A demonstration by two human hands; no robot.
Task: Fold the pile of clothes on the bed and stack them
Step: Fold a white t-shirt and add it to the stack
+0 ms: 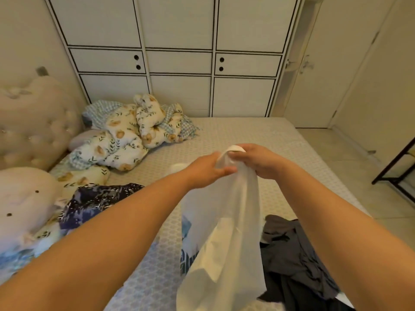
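Note:
A white garment (226, 223) hangs in the air above the bed (247, 135). My left hand (205, 170) and my right hand (258, 161) both grip its bunched top edge, close together, with arms stretched forward. The cloth drapes down toward the near edge of the bed. A heap of dark grey clothes (296, 261) lies on the bed at the lower right, partly under my right forearm. A dark blue patterned garment (94, 203) lies crumpled at the left. A blue-and-white printed piece (187, 248) shows behind the white cloth.
A crumpled floral duvet (134, 133) and pillows (24, 198) fill the bed's far left. White wardrobe doors (179, 52) stand behind the bed. A tufted headboard (33, 117) is at the left. Tiled floor and a black metal frame (397, 169) lie to the right.

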